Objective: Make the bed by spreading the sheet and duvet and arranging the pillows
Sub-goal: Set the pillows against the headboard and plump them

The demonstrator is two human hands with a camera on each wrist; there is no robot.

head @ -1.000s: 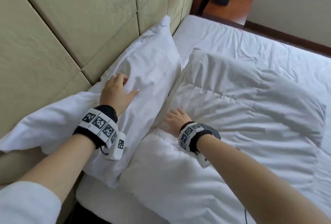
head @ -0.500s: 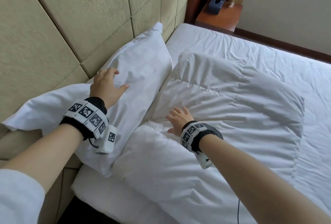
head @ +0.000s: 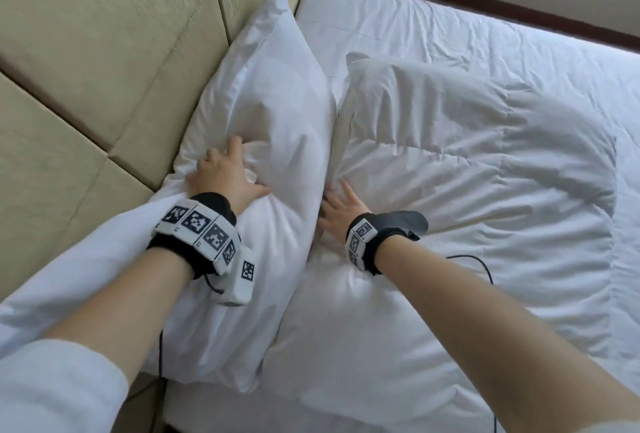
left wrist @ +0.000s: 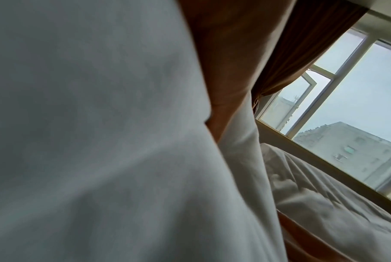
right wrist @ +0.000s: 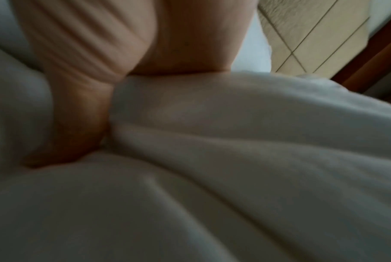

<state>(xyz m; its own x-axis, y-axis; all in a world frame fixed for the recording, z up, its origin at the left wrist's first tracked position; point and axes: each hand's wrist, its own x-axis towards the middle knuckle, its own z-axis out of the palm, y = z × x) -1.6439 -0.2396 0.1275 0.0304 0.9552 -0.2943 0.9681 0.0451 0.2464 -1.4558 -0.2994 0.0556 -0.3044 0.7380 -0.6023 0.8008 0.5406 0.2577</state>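
Nearest: left hand (head: 227,178) spread flat, pressing the pillow (head: 256,141) against the headboard (head: 104,61); right hand (head: 341,207) open-fingered on the duvet (head: 467,190) just beside that pillow. Farther from the headboard: sheet (head: 433,27) spread. Seemingly late stage; duvet bunched, pillow unsettled, other pillows unseen.

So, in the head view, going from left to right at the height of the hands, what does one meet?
Headboard → left hand pressing on the pillow → right hand at the duvet's edge → folded duvet → sheet.
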